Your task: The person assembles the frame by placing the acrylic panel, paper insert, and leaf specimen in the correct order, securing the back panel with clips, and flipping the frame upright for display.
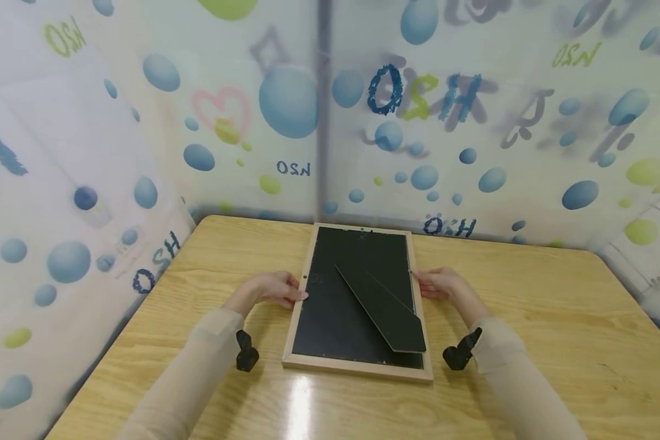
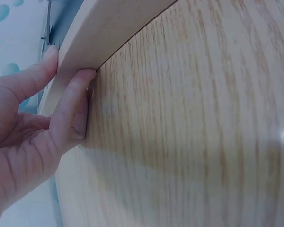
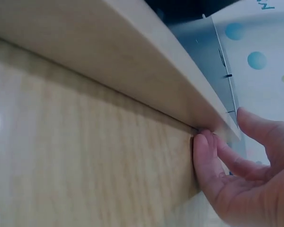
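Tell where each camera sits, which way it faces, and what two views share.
Head: worn on the head, looking forward and down at the black-backed frame on the table; left hand, right hand and sleeves show.
Left wrist: worn there, facing the left rim; the left hand shows.
Right wrist: worn there, facing the right rim; the right hand shows.
Shared: both wrist views show frame rim and table.

A pale wooden frame (image 1: pixel 357 369) lies on the tabletop (image 1: pixel 539 299), black back (image 1: pixel 330 324) up; its black stand (image 1: pixel 392 311) slants from the frame's middle toward its near right corner.
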A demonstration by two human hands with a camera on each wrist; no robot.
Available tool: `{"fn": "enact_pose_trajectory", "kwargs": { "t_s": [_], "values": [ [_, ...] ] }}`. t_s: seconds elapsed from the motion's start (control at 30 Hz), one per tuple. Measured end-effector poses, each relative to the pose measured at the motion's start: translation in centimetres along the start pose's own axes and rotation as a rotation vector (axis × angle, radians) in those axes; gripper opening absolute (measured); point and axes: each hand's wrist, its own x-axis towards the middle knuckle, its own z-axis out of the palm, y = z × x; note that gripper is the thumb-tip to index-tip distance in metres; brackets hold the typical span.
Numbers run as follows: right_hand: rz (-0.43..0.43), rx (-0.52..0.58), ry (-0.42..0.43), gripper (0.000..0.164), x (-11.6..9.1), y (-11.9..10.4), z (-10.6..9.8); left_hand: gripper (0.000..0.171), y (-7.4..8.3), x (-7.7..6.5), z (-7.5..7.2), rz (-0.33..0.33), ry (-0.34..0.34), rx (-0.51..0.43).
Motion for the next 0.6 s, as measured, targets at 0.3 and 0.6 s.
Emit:
{"fn": "enact_pose_trajectory", "kwargs": {
  "t_s": [0.3,0.6],
  "values": [
    [0.072,-0.128,0.012,0.066,0.5,-0.6,-0.3,0.033,0.2,0.0,0.1,-0.012,0.012,0.004],
    [0.083,-0.208,-0.027,0.061,1.3,-1.3,-0.4,0.031,0.6,0.0,-0.2,-0.032,0.026,0.100]
  ]
}}
